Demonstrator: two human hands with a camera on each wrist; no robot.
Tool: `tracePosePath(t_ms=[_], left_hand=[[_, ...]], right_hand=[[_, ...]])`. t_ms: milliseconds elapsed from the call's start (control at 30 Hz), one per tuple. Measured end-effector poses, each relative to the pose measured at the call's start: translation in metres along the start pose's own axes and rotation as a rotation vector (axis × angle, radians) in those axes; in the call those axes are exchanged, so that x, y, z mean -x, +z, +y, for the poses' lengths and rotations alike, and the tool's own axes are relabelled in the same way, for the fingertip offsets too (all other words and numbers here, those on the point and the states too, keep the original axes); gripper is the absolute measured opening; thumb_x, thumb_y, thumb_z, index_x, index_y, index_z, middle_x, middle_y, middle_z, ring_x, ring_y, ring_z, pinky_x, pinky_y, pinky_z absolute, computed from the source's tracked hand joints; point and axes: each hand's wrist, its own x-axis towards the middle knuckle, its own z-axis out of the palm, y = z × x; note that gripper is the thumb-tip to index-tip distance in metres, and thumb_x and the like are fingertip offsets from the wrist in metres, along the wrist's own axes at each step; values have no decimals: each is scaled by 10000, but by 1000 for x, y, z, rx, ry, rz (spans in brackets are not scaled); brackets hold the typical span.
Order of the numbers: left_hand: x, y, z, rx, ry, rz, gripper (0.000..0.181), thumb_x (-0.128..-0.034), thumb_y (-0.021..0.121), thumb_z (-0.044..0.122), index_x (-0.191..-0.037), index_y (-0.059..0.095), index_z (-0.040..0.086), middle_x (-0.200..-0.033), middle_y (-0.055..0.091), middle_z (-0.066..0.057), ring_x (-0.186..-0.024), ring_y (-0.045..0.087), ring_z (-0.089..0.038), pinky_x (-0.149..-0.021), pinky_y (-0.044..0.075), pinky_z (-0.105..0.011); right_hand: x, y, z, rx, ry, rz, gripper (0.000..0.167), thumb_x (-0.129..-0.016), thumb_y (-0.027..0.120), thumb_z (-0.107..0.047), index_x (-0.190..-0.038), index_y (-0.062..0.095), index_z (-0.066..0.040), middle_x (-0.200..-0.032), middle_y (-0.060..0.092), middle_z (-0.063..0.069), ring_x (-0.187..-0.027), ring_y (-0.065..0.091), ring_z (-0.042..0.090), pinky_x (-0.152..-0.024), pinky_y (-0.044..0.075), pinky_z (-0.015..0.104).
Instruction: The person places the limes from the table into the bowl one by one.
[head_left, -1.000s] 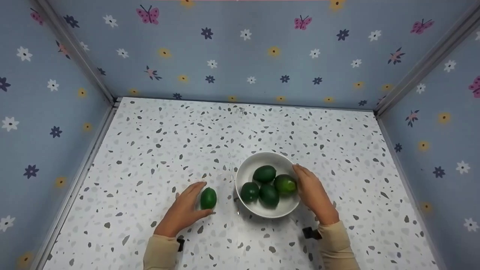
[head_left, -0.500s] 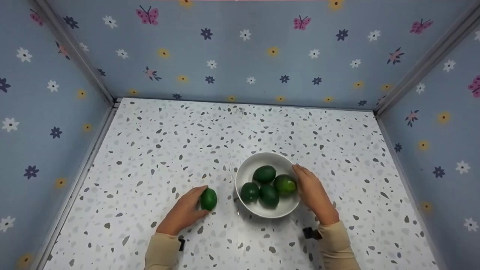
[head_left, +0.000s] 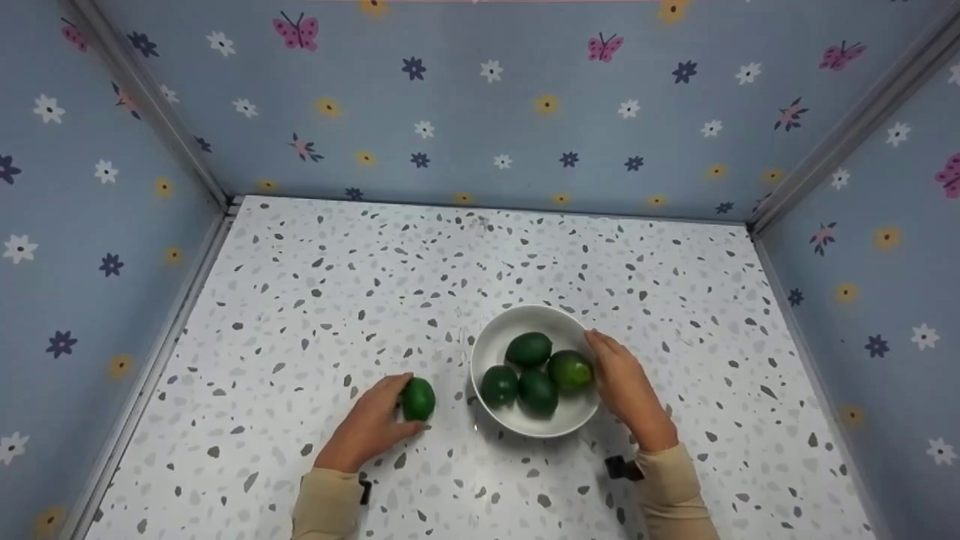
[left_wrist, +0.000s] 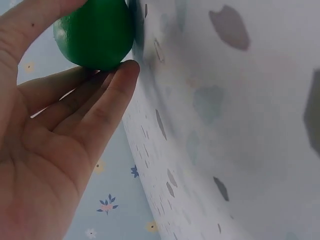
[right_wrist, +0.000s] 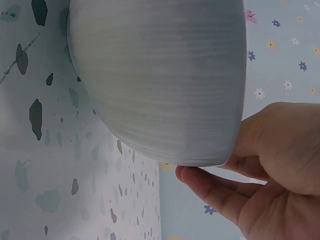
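Observation:
A smooth green oval fruit (head_left: 418, 399), shaped like a lime, is on the speckled table left of the bowl. My left hand (head_left: 369, 427) has its fingers at the far side of this fruit and its thumb at the near side. In the left wrist view, the fingertips touch the fruit (left_wrist: 95, 35) close to the table surface. A white bowl (head_left: 541, 319) contains several darker green fruits (head_left: 538, 391), one with a yellow-green patch. At the bowl's right side, my right hand (head_left: 630, 386) holds the rim. The right wrist view shows fingers against the bowl's (right_wrist: 160, 80) outer wall.
The white speckled tabletop (head_left: 420, 262) extends behind and around the bowl. Blue flowered panels stand at the back (head_left: 480, 97), left (head_left: 67, 292) and right (head_left: 877, 292), with grey rails along the corners. Black wrist straps show near both cuffs.
My left hand has closed in on the green fruit, its fingers and thumb coming to it. The fruit has shifted very slightly. The right hand and bowl stay in place.

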Motion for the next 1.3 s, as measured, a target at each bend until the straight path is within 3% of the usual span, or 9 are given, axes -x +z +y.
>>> tracePosePath(t_ms=[267, 567, 767, 967, 1133, 1300], left_hand=[[-3, 6, 0, -49, -16, 64, 795, -776, 873, 238, -1419, 499, -42, -1358, 567, -136, -1201, 560, -299, -1008, 455, -465], [-3, 4, 9, -48, 99, 152, 747, -762, 874, 248, -1363, 549, -52, -1289, 603, -120, -1119, 613, -260, -951, 501, -406], [-9, -6, 30, -36, 187, 187, 730, -755, 871, 230, -1368, 555, -11, -1290, 601, -86, -1076, 640, -214, -890, 535, -335], [-26, -14, 59, -88, 305, 192, 735, -767, 858, 275, -1377, 559, -4, -1349, 569, -88, -1160, 596, -202, -950, 505, -328], [-43, -11, 77, -120, 390, 163, 692, -782, 837, 277, -1366, 575, 16, -1307, 550, -74, -1105, 584, -169, -938, 507, -319], [-56, -5, 88, -154, 427, 121, 686, -777, 809, 268, -1363, 573, 2, -1281, 547, -84, -1073, 583, -175, -911, 519, -327]], right_hand=[[1, 1, 0, -5, 3, 9, 412, -944, 536, 114, -1356, 544, 101, -1327, 558, 278, -1213, 544, 448, -1023, 441, 527], [1, 0, -1, -20, 2, 6, 406, -958, 532, 94, -1363, 545, 92, -1335, 555, 279, -1220, 543, 441, -1027, 442, 516], [2, 0, 2, -11, -51, 37, 402, -942, 544, 124, -1344, 551, 107, -1305, 567, 282, -1193, 556, 448, -1007, 455, 524], [3, -1, 4, 1, -30, 33, 415, -944, 554, 104, -1359, 545, 91, -1319, 564, 274, -1200, 552, 446, -1017, 447, 524], [2, 0, 4, -10, -2, 16, 427, -952, 549, 89, -1378, 538, 74, -1337, 558, 264, -1220, 544, 435, -1033, 437, 514], [1, -1, 2, -28, -2, -2, 416, -963, 540, 82, -1379, 530, 85, -1340, 553, 271, -1228, 539, 434, -1037, 434, 512]])
